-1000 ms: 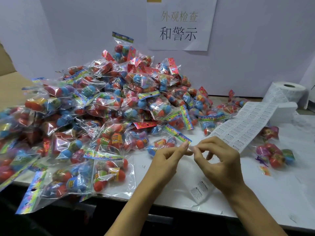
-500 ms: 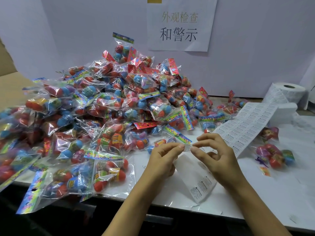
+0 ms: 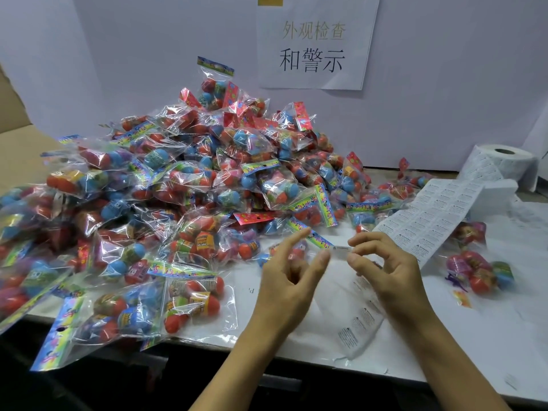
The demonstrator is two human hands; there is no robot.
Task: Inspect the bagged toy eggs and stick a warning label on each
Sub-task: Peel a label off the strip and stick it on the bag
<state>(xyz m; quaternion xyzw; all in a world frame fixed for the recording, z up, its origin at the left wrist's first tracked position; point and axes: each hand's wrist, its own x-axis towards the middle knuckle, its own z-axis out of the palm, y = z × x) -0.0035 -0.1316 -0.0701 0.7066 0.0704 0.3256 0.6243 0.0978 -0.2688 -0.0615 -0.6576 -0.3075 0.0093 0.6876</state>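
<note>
Hands: right [image 3: 391, 269] pinches label [image 3: 341, 250] | left [image 3: 292, 277] open, beside it

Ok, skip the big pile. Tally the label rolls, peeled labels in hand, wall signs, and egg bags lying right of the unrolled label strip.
White roll of printed warning labels: 1
Small white peeled label, pinched by the right hand: 1
White paper wall sign: 1
Clear bags of coloured toy eggs right of the unrolled label strip: 2
Total: 5

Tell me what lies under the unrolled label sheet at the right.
The label sheet covers white table and part of one egg bag, whose right end shows past the sheet's edge. Anything else beneath is hidden.
</note>
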